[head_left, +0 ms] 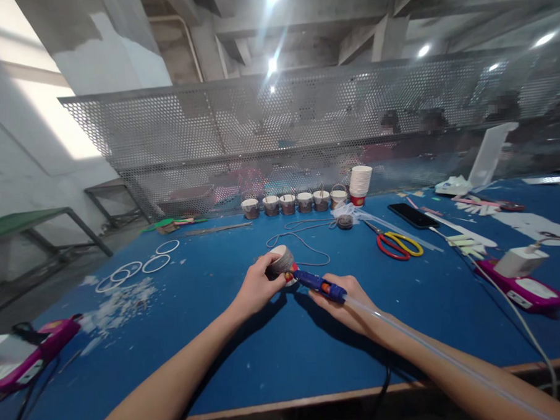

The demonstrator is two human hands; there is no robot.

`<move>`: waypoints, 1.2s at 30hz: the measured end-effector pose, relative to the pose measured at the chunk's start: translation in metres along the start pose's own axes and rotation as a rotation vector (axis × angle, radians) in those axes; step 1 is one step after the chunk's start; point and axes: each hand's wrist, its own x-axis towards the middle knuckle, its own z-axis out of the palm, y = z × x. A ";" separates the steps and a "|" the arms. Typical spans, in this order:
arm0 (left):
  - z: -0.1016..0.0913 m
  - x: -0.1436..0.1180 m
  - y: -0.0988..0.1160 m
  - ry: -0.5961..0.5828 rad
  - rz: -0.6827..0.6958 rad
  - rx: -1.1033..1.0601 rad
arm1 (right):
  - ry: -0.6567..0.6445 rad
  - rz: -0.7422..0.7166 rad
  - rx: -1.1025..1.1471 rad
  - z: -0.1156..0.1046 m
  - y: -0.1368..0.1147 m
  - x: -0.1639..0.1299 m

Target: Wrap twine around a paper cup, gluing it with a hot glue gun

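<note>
My left hand (259, 282) is closed around a small paper cup (283, 259), held tilted just above the blue table. Grey cord covers part of the cup's side, and red printed paper shows near its lower end. In my right hand (344, 300) is a blue hot glue gun (318, 284), its nozzle at the red part of the cup. A long clear glue stick (387, 320) runs out of the gun's back over my right forearm. Grey cord (304, 243) lies loosely curved behind the cup, leading towards a small ball of yarn (344, 222).
Several cord-wrapped cups (288, 205) line the back edge beside a stack of paper cups (361, 183). Right of centre lie scissors (397, 247) and a black phone (412, 216). White rings (156, 264) lie left. Magenta power strips (524, 286) sit at both sides, cables trailing.
</note>
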 end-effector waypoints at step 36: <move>-0.026 0.022 -0.014 0.273 -0.163 -0.100 | -0.479 0.121 -0.670 -0.017 0.001 0.083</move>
